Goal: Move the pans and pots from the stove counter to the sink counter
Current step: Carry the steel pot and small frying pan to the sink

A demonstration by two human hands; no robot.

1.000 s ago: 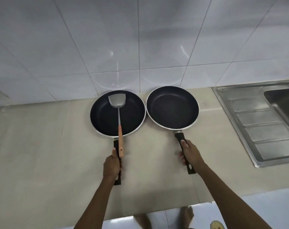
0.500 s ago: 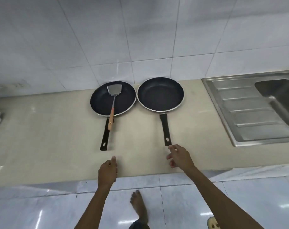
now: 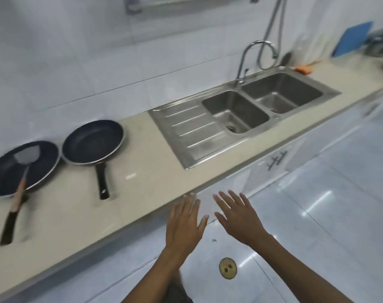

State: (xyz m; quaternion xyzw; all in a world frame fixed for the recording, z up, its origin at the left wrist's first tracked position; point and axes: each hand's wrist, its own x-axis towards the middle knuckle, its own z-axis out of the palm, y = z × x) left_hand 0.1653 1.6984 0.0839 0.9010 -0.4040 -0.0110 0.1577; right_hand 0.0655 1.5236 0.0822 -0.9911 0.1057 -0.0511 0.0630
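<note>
Fingers spread and empty, the left hand point(image 3: 184, 226) and right hand point(image 3: 240, 219) hover palm-down, side by side off the counter's point(image 3: 142, 171) front edge. Two black pans lie near its back edge, left of the sink point(image 3: 236, 114): the left pan point(image 3: 9, 171) holding a spatula point(image 3: 25, 160), the right pan point(image 3: 92, 142) empty. No writing is legible.
</note>
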